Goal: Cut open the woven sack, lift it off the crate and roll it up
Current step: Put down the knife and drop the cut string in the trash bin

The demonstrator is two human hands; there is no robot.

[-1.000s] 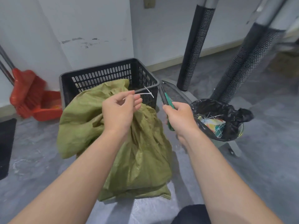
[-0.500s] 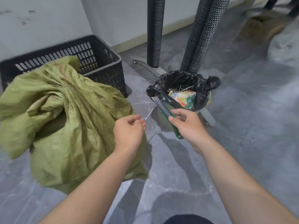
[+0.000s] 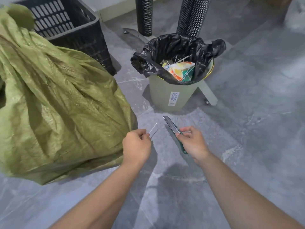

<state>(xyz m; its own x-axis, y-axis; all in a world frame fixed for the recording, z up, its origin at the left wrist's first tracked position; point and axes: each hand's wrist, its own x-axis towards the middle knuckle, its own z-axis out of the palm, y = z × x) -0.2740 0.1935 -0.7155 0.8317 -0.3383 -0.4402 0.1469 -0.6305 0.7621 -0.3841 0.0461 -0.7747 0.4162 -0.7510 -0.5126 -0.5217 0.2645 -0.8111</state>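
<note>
A crumpled green woven sack [image 3: 62, 103] fills the left side, bulging over something and resting on the floor. Behind it stands a black slotted plastic crate [image 3: 69, 22]. My left hand [image 3: 137, 144] is just right of the sack, pinching a short white cable tie [image 3: 153, 131] between thumb and fingers. My right hand [image 3: 192, 142] grips a green-handled utility knife [image 3: 173, 128] with its blade extended, pointing up and left. Both hands hover over the floor in front of the bin.
A pale bin [image 3: 171, 95] with a black liner [image 3: 178, 50] holds colourful wrappers and white ties, just beyond my hands. Two black perforated posts [image 3: 145, 15] and a metal base bar [image 3: 208, 93] stand behind it. Grey marbled floor lies all around.
The view has swung right and down from the crate to the bin. My left hand carried the cut tie away from the sack toward the bin, and my right hand followed with the knife.
</note>
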